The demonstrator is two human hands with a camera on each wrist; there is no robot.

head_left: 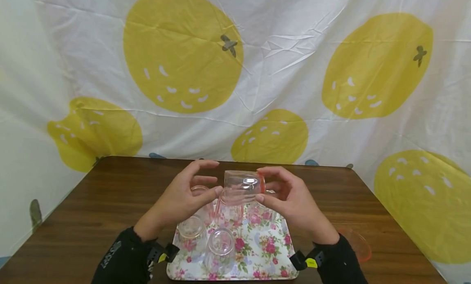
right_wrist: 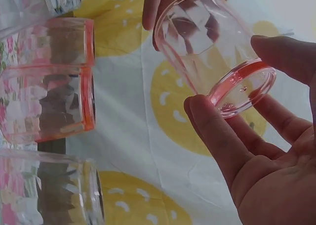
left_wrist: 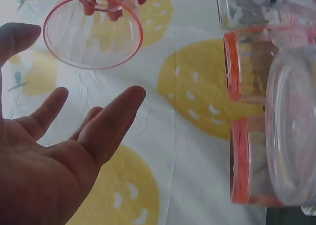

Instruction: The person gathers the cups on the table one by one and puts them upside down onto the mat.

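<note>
A clear tumbler with a pink rim and a red-tinted base (head_left: 239, 182) is held on its side above the tray. My right hand (head_left: 294, 194) grips it around the base, thumb on one side and fingers on the other. My left hand (head_left: 184, 194) is spread beside the rim end, its thumb tip close to the rim in the head view. In the left wrist view, the tumbler's mouth (left_wrist: 94, 62) faces that hand's parted fingers. The right wrist view shows the red base ring (right_wrist: 237, 81) between the right fingertips.
Below lies a floral tray (head_left: 257, 255) with several upside-down glasses, among them a clear one (head_left: 220, 243) and a pink-tinted one (head_left: 229, 214). A translucent pink round piece (head_left: 358, 245) rests on the wooden table (head_left: 331, 185) by the right sleeve. A lemon-print cloth (head_left: 276, 71) hangs behind.
</note>
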